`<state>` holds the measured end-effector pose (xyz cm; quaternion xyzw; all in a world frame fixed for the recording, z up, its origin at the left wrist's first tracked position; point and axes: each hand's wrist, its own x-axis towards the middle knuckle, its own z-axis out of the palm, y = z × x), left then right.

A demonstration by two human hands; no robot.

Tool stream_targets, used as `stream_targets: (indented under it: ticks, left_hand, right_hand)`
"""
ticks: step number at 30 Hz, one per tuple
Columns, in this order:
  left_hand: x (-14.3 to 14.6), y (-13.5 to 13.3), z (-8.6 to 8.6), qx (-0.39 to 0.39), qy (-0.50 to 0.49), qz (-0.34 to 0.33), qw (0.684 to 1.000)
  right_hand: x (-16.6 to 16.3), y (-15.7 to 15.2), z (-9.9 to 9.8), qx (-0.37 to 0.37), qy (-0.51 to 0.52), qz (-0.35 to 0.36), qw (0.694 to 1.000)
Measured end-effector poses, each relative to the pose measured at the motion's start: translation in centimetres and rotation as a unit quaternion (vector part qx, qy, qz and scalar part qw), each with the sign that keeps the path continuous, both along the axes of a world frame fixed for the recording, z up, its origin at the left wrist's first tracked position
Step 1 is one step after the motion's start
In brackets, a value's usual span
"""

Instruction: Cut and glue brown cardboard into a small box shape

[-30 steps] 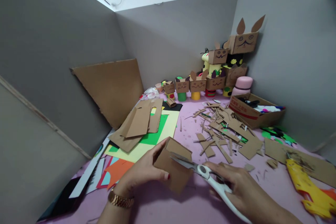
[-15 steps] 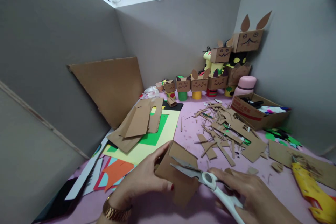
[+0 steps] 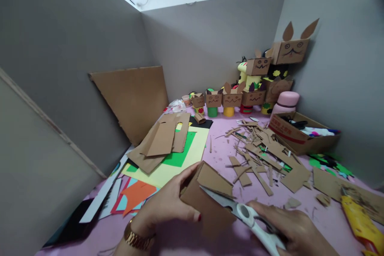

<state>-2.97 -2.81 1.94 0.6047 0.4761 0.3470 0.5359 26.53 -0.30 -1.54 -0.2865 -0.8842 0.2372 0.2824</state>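
My left hand (image 3: pixel 172 200) grips a small cardboard box (image 3: pixel 207 210) from its left side, thumb across the front face and fingers behind. The box is tilted and its top side is open, with a flap (image 3: pixel 214 180) along the far edge. In my right hand (image 3: pixel 285 224) are white-handled scissors (image 3: pixel 247 216), fingers around the handles. The scissors' blades lie at the box's upper edge, one over the front face and the other partly hidden near the flap. Cardboard strips and scraps (image 3: pixel 255 152) lie just beyond the box.
Cardboard pieces (image 3: pixel 162 138) and coloured paper (image 3: pixel 196 160) lie left. Cardboard animal figures (image 3: pixel 232 98) line the back. At right are a pink bottle (image 3: pixel 286 102), an open carton (image 3: pixel 303 136) and a yellow glue gun (image 3: pixel 360 220). Grey partitions (image 3: pixel 210 44) enclose the table.
The scissor blades have moved from across the front face onto the box's upper edge beside the flap. The box has turned slightly, and the whole view has shifted a little.
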Motion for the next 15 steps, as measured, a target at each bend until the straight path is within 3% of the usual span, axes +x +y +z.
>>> stream_targets:
  ticks: [8,15]
  left_hand:
    - [-0.24,0.09,-0.54,0.009,0.000,0.026,1.000]
    - [-0.16,0.00,-0.84,-0.003,-0.021,0.011,1.000]
  right_hand:
    - [-0.38,0.64,-0.26,-0.015,-0.028,-0.033,0.999]
    - [-0.16,0.83,-0.03,-0.020,-0.023,-0.047,0.998]
